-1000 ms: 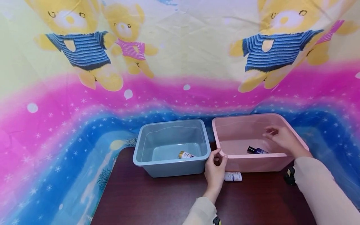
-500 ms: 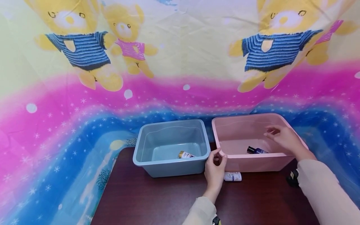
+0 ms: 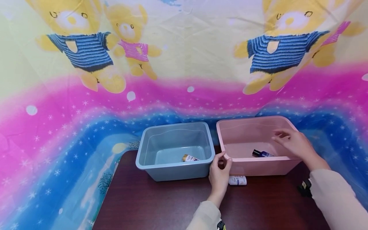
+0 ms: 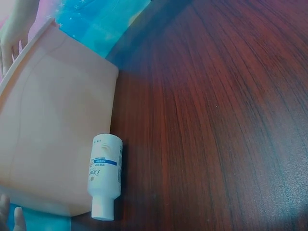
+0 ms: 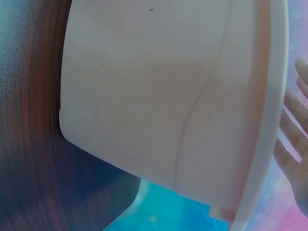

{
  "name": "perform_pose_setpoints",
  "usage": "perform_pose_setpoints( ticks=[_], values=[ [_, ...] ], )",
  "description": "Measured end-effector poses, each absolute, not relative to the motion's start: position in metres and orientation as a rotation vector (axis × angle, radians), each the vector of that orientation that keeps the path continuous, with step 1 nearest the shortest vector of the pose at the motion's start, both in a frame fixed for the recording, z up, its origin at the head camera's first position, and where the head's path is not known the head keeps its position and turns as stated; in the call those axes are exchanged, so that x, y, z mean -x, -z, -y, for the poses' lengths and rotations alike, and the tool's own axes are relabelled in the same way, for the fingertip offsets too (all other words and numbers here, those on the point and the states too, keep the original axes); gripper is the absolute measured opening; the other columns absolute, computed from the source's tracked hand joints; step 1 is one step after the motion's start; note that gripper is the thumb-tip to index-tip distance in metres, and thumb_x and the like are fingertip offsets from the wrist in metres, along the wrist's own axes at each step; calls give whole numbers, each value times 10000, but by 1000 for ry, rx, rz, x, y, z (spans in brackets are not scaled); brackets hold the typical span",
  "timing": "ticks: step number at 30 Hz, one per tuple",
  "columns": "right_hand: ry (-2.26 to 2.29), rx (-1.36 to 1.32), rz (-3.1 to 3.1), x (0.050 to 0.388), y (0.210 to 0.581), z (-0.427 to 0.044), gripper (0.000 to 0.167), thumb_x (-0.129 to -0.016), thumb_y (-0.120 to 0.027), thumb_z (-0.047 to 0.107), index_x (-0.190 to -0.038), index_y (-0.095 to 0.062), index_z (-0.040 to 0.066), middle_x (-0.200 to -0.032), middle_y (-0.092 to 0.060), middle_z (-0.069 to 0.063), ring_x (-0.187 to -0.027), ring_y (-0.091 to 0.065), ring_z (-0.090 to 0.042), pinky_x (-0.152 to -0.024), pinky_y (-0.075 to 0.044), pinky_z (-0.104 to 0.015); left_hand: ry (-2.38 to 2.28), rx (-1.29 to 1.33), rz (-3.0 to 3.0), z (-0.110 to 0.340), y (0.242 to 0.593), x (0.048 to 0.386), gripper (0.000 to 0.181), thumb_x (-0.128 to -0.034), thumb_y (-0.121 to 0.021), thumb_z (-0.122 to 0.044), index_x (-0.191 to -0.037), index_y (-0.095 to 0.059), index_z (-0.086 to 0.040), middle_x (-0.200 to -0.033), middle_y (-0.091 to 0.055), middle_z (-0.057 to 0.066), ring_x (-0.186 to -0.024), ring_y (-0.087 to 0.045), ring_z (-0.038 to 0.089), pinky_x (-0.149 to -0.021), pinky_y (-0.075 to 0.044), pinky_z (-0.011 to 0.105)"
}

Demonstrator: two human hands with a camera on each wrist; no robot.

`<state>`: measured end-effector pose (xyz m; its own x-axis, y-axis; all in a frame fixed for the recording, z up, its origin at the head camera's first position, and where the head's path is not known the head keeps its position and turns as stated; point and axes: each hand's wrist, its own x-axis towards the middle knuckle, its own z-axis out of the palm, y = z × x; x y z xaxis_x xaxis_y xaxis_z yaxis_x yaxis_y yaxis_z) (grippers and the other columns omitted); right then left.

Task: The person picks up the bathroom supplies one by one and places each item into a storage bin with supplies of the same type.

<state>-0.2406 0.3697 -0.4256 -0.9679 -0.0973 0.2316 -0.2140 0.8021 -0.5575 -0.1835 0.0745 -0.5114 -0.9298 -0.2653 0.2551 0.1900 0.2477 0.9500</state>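
Note:
My left hand (image 3: 219, 175) holds the front left corner of the pink plastic bin (image 3: 258, 166), thumb and fingers on either side of its rim. Above the right part of that bin hovers my right hand (image 3: 296, 145), fingers loosely bent around nothing. A small dark purple bottle with a black cap (image 3: 262, 154) lies on the bin floor near the front wall, apart from the right hand. Outside, against the bin's front, a white Dove bottle (image 4: 105, 166) lies on its side on the table. The right wrist view shows the bin's outer wall (image 5: 154, 96).
To the left stands a blue-grey plastic bin (image 3: 178, 172), with a small white bottle with a gold cap (image 3: 189, 158) inside. Both bins rest on a dark reddish-brown wooden table (image 3: 161, 204). A cloth printed with bears (image 3: 184, 64) hangs behind and around the sides.
My right hand and forearm have drifted slightly to the right over the pink bin. The left hand, the bins and the bottles stay where they were.

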Motion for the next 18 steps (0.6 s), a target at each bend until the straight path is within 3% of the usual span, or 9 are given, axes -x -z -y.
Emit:
perform_pose_setpoints(
  ticks=[14, 18],
  values=[
    [-817, -268, 2733, 218, 413, -368, 422, -950, -675, 328, -1271, -644, 56, -1133, -640, -254, -1010, -566, -469, -759, -439, -659, 1761, -79, 2159, -76, 512, 184, 267, -887, -727, -388, -1148, -676, -412, -951, -675, -31, -898, -635, 195, -719, -452, 270],
    [-815, -266, 2723, 210, 412, -365, 416, -942, -688, 316, -1270, -645, 64, -1203, -618, -265, -1034, -549, -483, -748, -438, -661, 1763, -93, 2157, -75, 512, 183, 269, -886, -729, -387, -1150, -678, -410, -944, -670, -53, -900, -634, 191, -722, -454, 272]
  ],
)
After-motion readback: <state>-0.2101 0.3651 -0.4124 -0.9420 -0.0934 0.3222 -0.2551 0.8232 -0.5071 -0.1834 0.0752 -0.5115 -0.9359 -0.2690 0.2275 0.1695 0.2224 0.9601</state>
